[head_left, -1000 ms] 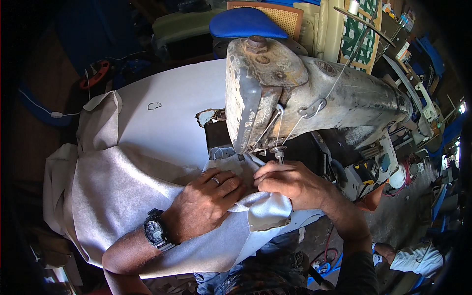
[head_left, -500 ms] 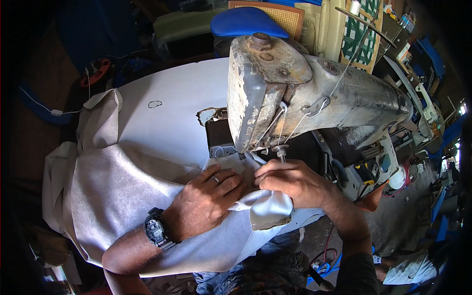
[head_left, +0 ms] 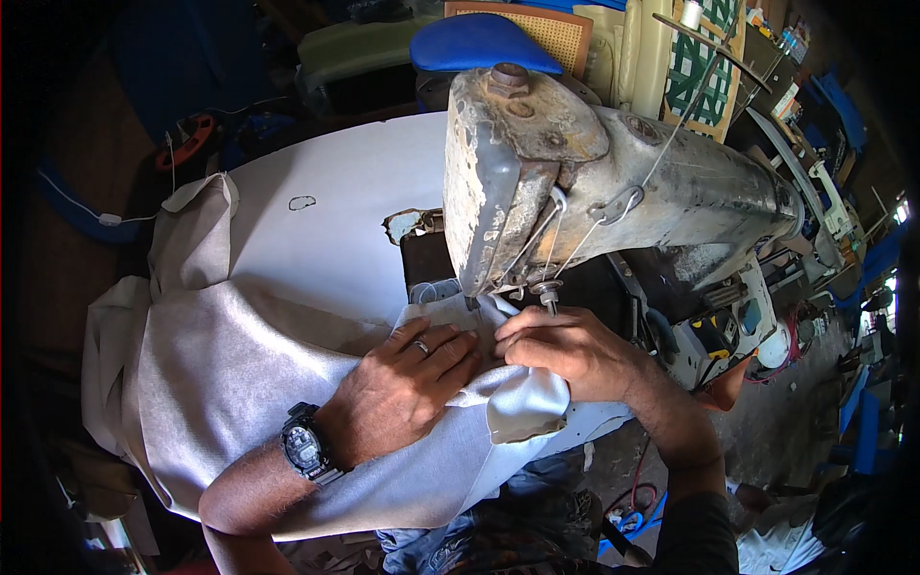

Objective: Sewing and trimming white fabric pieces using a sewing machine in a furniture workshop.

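An old, worn sewing machine with chipped paint stands over a white tabletop. Under its head runs a large piece of light grey-beige fabric, which drapes across the table's near left part. My left hand, with a ring and a wristwatch, lies flat on the fabric just in front of the presser foot. Right of it, my right hand pinches a folded edge of the fabric, close beside the needle area. A loose flap hangs below that hand. My fingers partly hide the stitching spot.
White thread runs along the machine from a spool on a stand. Behind the machine are a blue padded seat and a woven-cane panel. An orange cable reel lies at the far left. Someone's pale clothing shows at the lower right.
The machine's thread lever has risen slightly. My hands and the fabric keep nearly the same place. At the lower right, the other person's leg and pale clothing have shifted.
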{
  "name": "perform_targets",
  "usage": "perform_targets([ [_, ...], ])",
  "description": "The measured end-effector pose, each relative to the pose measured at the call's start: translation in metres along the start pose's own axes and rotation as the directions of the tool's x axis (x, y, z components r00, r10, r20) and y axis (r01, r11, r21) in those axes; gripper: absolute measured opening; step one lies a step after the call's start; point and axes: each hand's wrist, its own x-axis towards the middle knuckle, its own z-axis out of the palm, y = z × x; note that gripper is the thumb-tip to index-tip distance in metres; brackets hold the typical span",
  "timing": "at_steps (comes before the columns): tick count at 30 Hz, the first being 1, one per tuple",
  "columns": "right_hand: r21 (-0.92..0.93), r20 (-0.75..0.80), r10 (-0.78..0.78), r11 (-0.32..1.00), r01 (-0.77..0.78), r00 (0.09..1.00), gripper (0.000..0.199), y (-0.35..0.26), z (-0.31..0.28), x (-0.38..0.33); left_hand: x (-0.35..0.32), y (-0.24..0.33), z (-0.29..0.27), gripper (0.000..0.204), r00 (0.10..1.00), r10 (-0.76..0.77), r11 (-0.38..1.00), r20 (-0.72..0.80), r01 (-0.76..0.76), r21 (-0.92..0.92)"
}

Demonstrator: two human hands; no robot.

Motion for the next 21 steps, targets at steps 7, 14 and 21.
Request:
perform_targets([
  [7,-0.055,-0.018,-0.003,0.999,0.002,1.0,0.021,0.0023,0.0048,0.0002,0.0019,-0.0027,-0.0077,0.043,1.0,-0.015,1.0,-0.009,0.015,0.024],
  [14,-0.101,-0.048,-0.005,0.995,0.0,0.999,0.018,0.0049,0.0081,0.0024,0.0036,-0.0073,-0.008,0.043,0.999,-0.014,0.998,-0.046,0.017,0.064],
  [21,-0.059,-0.041,-0.012,0.998,0.009,0.999,0.02,0.0053,0.0064,0.0021,0.0037,-0.0037,-0.0032,0.038,0.991,0.099,0.989,-0.091,-0.087,0.122],
])
